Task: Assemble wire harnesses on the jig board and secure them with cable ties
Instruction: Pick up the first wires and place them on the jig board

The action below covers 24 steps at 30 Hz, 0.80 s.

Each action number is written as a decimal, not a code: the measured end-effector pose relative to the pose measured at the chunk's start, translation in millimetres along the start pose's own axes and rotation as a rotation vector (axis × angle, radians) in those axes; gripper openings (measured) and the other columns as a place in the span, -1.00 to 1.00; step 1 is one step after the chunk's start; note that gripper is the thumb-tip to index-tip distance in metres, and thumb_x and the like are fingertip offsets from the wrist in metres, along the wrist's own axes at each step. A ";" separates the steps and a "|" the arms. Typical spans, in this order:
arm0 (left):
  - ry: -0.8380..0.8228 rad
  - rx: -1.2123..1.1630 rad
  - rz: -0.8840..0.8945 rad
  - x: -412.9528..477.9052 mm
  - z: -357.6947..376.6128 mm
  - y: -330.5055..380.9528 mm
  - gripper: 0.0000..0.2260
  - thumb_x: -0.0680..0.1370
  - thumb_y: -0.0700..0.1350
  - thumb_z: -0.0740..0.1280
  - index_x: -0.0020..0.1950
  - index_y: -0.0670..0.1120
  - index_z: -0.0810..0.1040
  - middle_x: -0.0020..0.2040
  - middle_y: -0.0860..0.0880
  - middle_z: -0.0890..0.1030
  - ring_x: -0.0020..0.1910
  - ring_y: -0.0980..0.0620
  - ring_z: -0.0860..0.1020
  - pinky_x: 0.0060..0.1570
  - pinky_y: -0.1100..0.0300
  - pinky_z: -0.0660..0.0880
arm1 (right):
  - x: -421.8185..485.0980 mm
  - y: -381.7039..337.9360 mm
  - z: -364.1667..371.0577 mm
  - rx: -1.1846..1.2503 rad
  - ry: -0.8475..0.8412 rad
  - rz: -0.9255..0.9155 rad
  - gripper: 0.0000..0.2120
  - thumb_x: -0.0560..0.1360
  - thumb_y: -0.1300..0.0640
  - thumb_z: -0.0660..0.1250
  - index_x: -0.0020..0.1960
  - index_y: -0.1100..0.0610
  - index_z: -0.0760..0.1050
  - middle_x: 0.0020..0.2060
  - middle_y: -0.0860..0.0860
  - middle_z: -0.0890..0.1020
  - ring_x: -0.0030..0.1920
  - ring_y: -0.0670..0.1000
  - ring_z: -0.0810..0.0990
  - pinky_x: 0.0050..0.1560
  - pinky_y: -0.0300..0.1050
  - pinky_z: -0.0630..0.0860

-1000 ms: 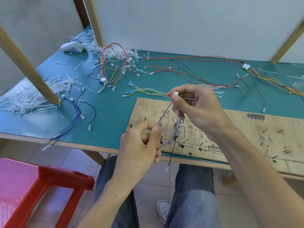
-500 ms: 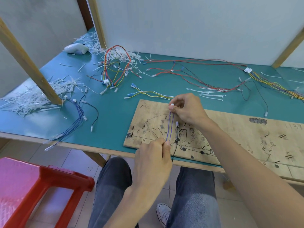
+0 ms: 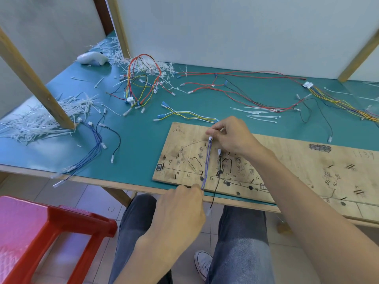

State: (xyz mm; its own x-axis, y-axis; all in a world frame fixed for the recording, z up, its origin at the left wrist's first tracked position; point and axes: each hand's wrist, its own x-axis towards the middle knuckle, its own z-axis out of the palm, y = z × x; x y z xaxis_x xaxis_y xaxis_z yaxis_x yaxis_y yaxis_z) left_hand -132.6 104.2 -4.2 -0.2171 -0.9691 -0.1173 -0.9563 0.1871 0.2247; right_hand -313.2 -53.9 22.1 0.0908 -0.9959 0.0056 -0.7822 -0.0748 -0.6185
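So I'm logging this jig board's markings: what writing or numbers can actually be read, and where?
"1134": handwritten at the far right of the jig board.
"175": pencilled at its top left corner.
"0", "50", "70": along its scale line at the front edge.
Remaining scribbles and the black scrawl: too blurred to read.

The right hand pinches a white connector over the wooden board, while the left hand pinches the far end of the purple wires at the board's near edge, stretching them straight. A black wire hangs beside them.
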 end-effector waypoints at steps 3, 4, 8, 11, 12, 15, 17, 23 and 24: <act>-0.045 0.083 0.057 2.8 -2.6 -4.9 -0.94 0.69 -0.01 0.18 0.03 0.06 0.37 -0.30 0.10 0.17 -0.32 -0.02 0.27 -0.42 0.10 0.07 | -33.1 -12.0 1.6 -0.142 0.047 -0.202 -0.85 0.60 -0.07 0.44 0.11 -0.09 0.74 0.02 -0.12 0.65 0.11 0.01 0.52 0.14 0.06 0.40; -0.074 0.104 0.076 4.5 -3.9 -6.2 -0.97 0.69 -0.03 0.19 0.08 0.04 0.40 -0.30 0.09 0.17 -0.33 -0.01 0.26 -0.41 0.10 0.08 | -48.1 -15.8 5.5 -0.164 0.025 -0.283 -0.85 0.58 -0.12 0.46 0.07 -0.10 0.74 0.04 -0.15 0.65 0.13 -0.01 0.49 0.16 0.07 0.35; -0.144 0.136 0.140 7.6 -17.9 -12.5 -0.88 0.72 -0.02 0.18 -0.01 0.09 0.31 -0.29 0.08 0.21 -0.26 -0.07 0.33 -0.34 0.05 0.20 | -92.1 -11.8 22.5 -0.243 -0.014 -0.358 -0.81 0.57 -0.16 0.44 -0.04 -0.08 0.74 -0.08 -0.18 0.66 0.10 -0.04 0.51 0.13 0.04 0.30; -0.089 0.080 0.093 15.1 -36.6 -33.6 -0.74 0.74 0.10 0.11 -0.07 0.02 0.38 -0.25 0.05 0.42 -0.17 -0.09 0.53 -0.23 0.00 0.47 | -103.7 -6.3 29.7 -0.236 0.091 -0.361 -0.90 0.56 -0.04 0.50 -0.04 -0.05 0.77 -0.15 -0.15 0.65 0.05 0.03 0.57 0.07 0.03 0.30; -0.074 0.027 0.064 19.0 -45.3 -43.4 -0.71 0.72 0.12 0.12 -0.09 0.02 0.45 -0.24 0.04 0.48 -0.17 -0.08 0.55 -0.19 0.00 0.51 | -106.4 -6.5 33.1 -0.233 0.128 -0.365 -0.95 0.54 0.01 0.53 -0.06 -0.04 0.77 -0.17 -0.15 0.65 0.04 0.05 0.58 0.05 0.02 0.29; 0.017 -0.211 0.035 34.2 -67.5 -69.3 -0.70 0.67 0.09 0.24 -0.20 0.04 0.60 -0.35 0.11 0.55 -0.25 0.12 0.53 -0.23 0.22 0.42 | -112.6 -6.9 42.1 -0.220 0.203 -0.342 -0.97 0.53 0.04 0.54 -0.08 -0.07 0.76 -0.17 -0.17 0.62 0.05 0.06 0.56 0.06 0.00 0.24; 0.048 -0.264 0.054 50.5 -76.2 -75.3 -0.74 0.65 0.06 0.33 -0.22 0.07 0.64 -0.37 0.14 0.56 -0.29 0.17 0.50 -0.29 0.28 0.32 | -115.0 -7.6 46.1 -0.223 0.243 -0.318 -0.95 0.55 0.03 0.52 -0.09 -0.08 0.74 -0.16 -0.18 0.60 0.07 0.04 0.53 0.06 -0.01 0.21; 0.090 -0.169 0.153 97.1 -79.5 -78.7 -0.87 0.63 0.06 0.39 -0.12 0.16 0.55 -0.23 0.23 0.61 -0.22 0.13 0.49 -0.09 0.00 0.51 | -119.8 -10.6 56.7 -0.199 0.313 -0.296 -0.96 0.56 0.07 0.51 -0.06 -0.04 0.74 -0.15 -0.17 0.59 0.05 0.06 0.52 0.02 0.00 0.18; 0.082 -0.150 0.175 100.8 -77.8 -79.4 -0.87 0.64 0.05 0.38 -0.11 0.16 0.54 -0.22 0.23 0.60 -0.20 0.10 0.50 -0.08 -0.01 0.52 | -120.3 -10.5 57.7 -0.202 0.316 -0.292 -0.95 0.56 0.06 0.51 -0.06 -0.04 0.74 -0.14 -0.16 0.59 0.05 0.07 0.52 0.01 0.01 0.20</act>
State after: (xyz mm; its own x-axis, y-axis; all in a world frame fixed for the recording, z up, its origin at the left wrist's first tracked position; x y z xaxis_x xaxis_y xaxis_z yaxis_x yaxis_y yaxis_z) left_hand -63.3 -20.9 41.5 -0.3543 -0.9350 0.0137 -0.8644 0.3330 0.3766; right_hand -280.3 69.7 -17.3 0.1578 -0.8963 0.4144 -0.8590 -0.3316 -0.3901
